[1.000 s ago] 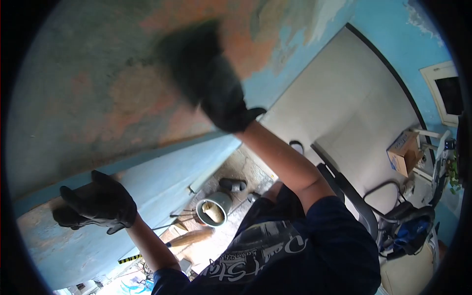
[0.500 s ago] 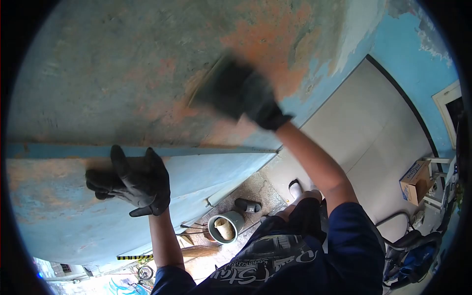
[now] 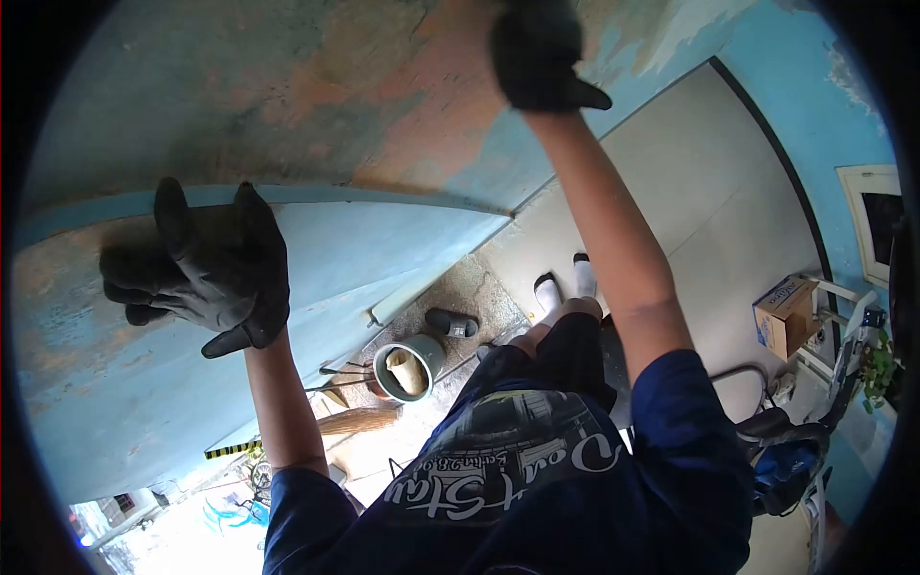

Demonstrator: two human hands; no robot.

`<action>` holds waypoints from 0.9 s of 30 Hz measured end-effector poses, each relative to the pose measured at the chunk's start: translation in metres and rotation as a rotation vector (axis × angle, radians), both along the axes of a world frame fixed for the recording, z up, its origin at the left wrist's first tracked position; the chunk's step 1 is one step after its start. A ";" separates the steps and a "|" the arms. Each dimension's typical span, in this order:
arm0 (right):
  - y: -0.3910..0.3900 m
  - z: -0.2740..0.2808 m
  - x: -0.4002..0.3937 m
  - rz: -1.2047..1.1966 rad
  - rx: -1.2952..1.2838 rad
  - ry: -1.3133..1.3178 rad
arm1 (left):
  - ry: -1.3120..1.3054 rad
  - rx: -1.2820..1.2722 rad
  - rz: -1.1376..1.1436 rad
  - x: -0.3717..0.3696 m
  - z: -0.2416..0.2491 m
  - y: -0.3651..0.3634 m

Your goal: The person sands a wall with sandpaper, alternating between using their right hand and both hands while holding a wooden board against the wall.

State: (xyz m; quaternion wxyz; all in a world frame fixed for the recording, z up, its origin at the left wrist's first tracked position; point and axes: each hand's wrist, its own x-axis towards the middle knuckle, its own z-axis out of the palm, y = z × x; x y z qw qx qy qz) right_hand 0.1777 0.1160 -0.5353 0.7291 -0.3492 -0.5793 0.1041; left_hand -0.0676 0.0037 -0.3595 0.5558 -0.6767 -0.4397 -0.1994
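Observation:
My left hand [image 3: 206, 273], in a black work glove, rests with spread fingers against the lower blue wall [image 3: 335, 249], its fingertips near the ledge under the patchy wall. It holds nothing. My right hand [image 3: 539, 57], also in a black glove, is raised at the patchy wall [image 3: 374, 86], at the top of the view. Its fingers are blurred and partly cut off by the frame edge, with the thumb sticking out to the side. Whatever it holds is hidden now; earlier a flat dark piece with a tan edge showed under it. The wall has bare grey and orange-red patches.
Below are a grey bucket [image 3: 431, 356] with a rolled pale thing inside, a dark slipper [image 3: 451, 323] and a straw broom [image 3: 359, 420]. At right stand a cardboard box [image 3: 786, 316], a white ladder-like frame [image 3: 822, 359] and a small window [image 3: 874, 225].
My right hand has swept up and to the right along the wall, away from the middle. The view has shifted, and my left hand remains spread at the ledge.

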 end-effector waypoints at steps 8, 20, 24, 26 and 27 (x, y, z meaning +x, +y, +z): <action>0.014 -0.057 0.020 -0.463 0.025 -0.464 | -0.026 -0.015 0.002 0.003 -0.010 -0.001; -0.207 -0.064 0.041 0.719 -1.301 0.834 | -1.183 -1.243 -0.358 0.038 -0.117 -0.106; -0.265 -0.109 0.048 0.982 -1.223 0.536 | -1.728 -1.825 -0.644 0.058 -0.179 -0.127; -0.262 -0.111 0.064 1.045 -1.245 0.368 | -1.860 -1.998 -0.570 0.064 -0.159 -0.132; -0.257 -0.113 0.072 1.072 -1.233 0.280 | -1.876 -1.962 -0.593 0.067 -0.145 -0.129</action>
